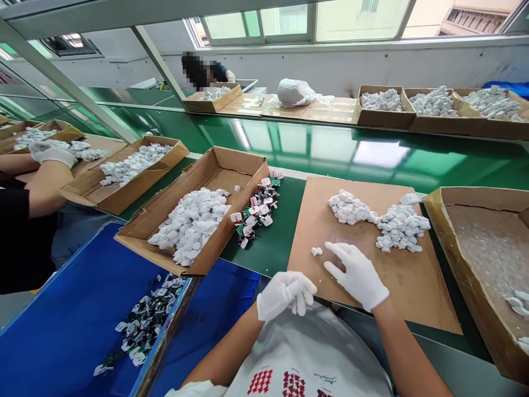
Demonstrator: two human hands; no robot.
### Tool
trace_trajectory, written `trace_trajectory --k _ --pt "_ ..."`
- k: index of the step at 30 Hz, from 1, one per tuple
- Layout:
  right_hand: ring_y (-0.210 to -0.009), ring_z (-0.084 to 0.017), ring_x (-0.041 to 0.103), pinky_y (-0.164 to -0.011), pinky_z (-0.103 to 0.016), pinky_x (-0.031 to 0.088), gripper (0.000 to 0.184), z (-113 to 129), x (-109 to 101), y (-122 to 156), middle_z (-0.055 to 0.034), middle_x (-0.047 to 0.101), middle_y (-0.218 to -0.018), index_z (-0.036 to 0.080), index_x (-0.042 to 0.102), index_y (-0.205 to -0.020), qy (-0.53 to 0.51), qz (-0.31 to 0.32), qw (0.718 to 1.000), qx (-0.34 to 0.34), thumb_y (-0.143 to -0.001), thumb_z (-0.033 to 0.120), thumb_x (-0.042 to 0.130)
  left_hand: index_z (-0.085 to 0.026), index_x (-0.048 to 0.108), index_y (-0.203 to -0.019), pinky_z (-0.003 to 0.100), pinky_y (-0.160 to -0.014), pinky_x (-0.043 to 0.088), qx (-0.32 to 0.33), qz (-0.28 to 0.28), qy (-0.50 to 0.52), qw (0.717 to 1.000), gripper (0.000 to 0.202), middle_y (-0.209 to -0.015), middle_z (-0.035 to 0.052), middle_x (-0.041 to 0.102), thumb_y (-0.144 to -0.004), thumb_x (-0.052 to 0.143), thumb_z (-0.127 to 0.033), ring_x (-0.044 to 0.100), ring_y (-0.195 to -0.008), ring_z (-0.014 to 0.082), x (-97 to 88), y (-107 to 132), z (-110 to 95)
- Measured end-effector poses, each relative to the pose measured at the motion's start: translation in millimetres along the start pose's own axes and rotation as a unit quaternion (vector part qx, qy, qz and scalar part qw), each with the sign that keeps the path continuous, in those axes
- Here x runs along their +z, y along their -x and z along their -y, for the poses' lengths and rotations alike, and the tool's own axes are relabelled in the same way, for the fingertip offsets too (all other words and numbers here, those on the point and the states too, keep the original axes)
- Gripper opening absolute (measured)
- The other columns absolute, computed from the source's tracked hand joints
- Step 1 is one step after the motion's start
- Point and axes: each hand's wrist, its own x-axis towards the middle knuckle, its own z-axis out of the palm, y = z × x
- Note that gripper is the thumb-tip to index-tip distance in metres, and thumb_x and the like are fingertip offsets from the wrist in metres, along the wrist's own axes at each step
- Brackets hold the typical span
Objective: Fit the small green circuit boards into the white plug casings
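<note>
Two white parts [316, 251] beside right hand [356, 275]

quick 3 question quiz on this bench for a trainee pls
1. True or false: the circuit boards lie on the green belt, outside the cardboard box.
2. Pick one: where else are circuit boards lying?
a) in the blue bin
b) on the window ledge
c) on the cardboard sheet
3. Fill in the blank: the left hand and the right hand wear ___ gloves.

Key: 1 true; 2 a; 3 white
</note>
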Motion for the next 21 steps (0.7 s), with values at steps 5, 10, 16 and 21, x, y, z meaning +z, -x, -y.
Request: trace_trajectory --k 5,10,16,21 --pt "-0.079 -0.021 0.059 -0.069 -0.032 0.046 0.017 2.7 17.0 -21.3 -0.0072 0.067 -0.088 0.022 0.067 -0.092 0.099 0.038 0.994 -0.027 -0.09 0.024 0.05 -0.015 0.064 -0.099 0.034 -0.076 0.052 0.157 -0.211 -0.24 0.935 0.03 -0.089 0.0089 0.07 -0.079 0.059 -0.036 0.065 -0.079 0.0194 -9.9 -32.7 -13.3" --pt "-0.081 -0.018 0.061 -0.073 -0.029 0.045 0.015 -2.8 21.7 -13.3 -0.0053 0.069 -0.087 0.021 0.063 -0.09 0.052 -0.001 0.997 -0.049 -0.091 0.02 0.049 -0.018 0.062 -0.111 0.039 -0.088 0.048 0.258 -0.181 -0.426 0.848 0.035 -0.094 0.0068 0.071 -0.076 0.062 -0.023 0.063 -0.092 0.0225 -15.8 -70.2 -11.5" --pt "-0.077 -0.019 0.061 -0.07 -0.03 0.046 0.014 -5.7 20.7 -8.9 -0.0045 0.068 -0.08 0.021 0.063 -0.083 0.052 0.017 0.998 -0.038 -0.088 0.019 0.051 -0.02 0.068 -0.087 0.033 -0.078 0.048 0.251 -0.186 -0.484 0.818 0.017 -0.081 0.0041 0.07 -0.071 0.063 -0.018 0.062 -0.083 0.0208 -8.4 -72.5 -14.1" --pt "-0.065 -0.015 0.061 -0.063 -0.027 0.048 0.014 -28.6 -10.2 -9.5 -0.0015 0.069 -0.079 0.021 0.064 -0.086 -0.017 -0.018 0.998 0.058 -0.082 0.019 0.051 -0.02 0.068 -0.076 0.031 -0.073 0.047 0.234 -0.205 -0.49 0.814 0.008 -0.075 0.0034 0.069 -0.073 0.062 -0.017 0.062 -0.078 0.0196 -6.6 -72.2 -17.1"
